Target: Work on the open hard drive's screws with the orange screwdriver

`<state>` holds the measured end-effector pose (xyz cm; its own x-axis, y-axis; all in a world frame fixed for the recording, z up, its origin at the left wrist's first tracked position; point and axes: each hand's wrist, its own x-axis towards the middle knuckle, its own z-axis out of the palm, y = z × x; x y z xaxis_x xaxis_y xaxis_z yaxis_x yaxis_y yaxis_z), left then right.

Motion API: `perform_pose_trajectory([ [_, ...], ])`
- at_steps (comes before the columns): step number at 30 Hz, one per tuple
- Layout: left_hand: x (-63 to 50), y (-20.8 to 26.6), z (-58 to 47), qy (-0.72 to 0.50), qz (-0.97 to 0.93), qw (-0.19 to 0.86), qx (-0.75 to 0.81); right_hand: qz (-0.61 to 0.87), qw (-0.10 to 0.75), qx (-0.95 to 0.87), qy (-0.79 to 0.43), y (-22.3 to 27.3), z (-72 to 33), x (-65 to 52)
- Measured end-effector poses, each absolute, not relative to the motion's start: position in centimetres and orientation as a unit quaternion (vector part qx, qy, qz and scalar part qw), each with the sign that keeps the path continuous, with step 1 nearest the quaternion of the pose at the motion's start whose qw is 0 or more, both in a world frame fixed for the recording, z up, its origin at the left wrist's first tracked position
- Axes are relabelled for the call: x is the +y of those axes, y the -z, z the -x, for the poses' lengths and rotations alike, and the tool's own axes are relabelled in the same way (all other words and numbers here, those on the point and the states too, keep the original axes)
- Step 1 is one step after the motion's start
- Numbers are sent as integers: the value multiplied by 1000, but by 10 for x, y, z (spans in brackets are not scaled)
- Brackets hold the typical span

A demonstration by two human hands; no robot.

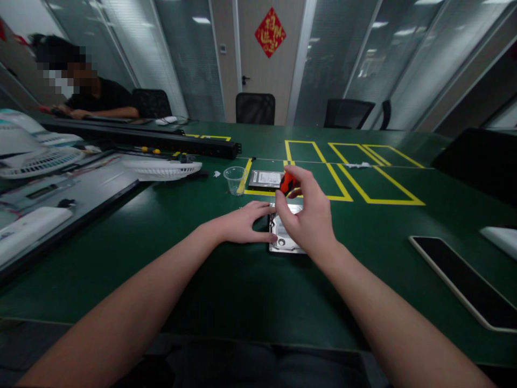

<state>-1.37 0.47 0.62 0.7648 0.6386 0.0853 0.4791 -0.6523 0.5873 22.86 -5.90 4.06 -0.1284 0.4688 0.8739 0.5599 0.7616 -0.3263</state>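
A silver hard drive (287, 247) lies flat on the green table in front of me. My left hand (247, 222) steadies it from the left, thumb on the lower left part and fingers near the upper left corner. Above the drive, my right hand (309, 207) pinches the red and black handle of a screwdriver (287, 182). Its shaft and tip are mostly hidden by my fingers, so contact with a screw cannot be made out. Just behind, a second hard drive (264, 179) rests within yellow tape, beside a clear plastic cup (235, 180).
A phone (464, 280) lies at the right. On the left are a large flat panel (105, 186), white fan parts (161, 168) and a long black bar (161, 141). Yellow tape outlines (396, 202) mark the table. Another person (109, 97) sits at the far left.
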Motion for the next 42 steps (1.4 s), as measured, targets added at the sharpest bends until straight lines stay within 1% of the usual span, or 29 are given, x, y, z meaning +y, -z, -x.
perform_pose_trajectory([
  [6,6,-4,15,-151,-904,266,298,349,568,-743,60,-43,-231,-58],
  [17,6,-3,15,-143,-898,274,312,338,566,-751,37,-41,-230,-58],
  [26,5,-4,16,-137,-901,266,314,334,570,-747,69,-43,-231,-57],
  [37,3,-8,14,-121,-892,277,335,330,571,-751,40,-39,-231,-58],
  [42,5,-5,15,-129,-895,266,334,332,568,-751,61,-43,-231,-58],
])
